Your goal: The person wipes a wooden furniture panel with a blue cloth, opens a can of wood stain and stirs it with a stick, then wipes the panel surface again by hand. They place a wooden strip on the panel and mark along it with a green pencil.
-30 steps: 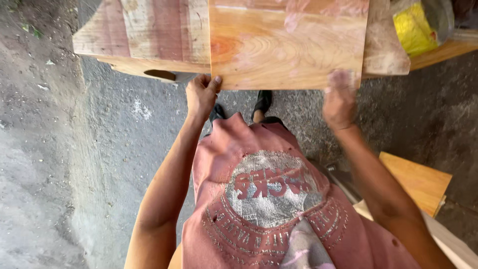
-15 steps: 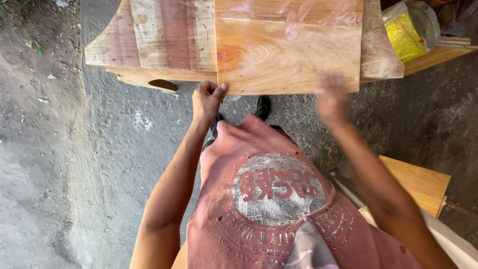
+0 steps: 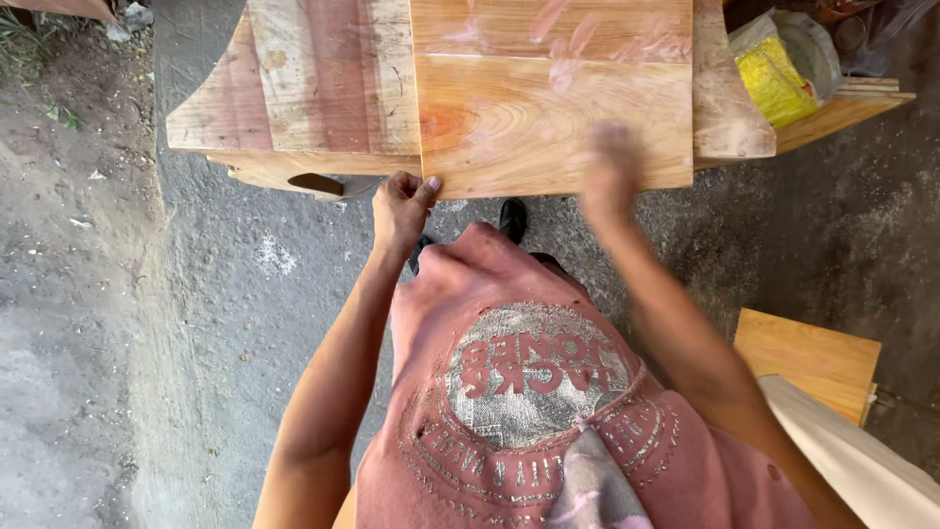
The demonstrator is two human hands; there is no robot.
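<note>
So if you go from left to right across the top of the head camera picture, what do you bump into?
Dirt ground with a bit of grass → reddish striped wooden board → smooth light wooden board, with the left hand at its near corner and the blurred right hand on it → yellow bag.

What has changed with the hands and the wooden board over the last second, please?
The right hand, blurred in motion, has slid up from the near edge onto the face of the light wooden board. Nothing was picked up or released. The left hand still grips the board's near left corner, and the board still lies on the reddish plank table.
</note>
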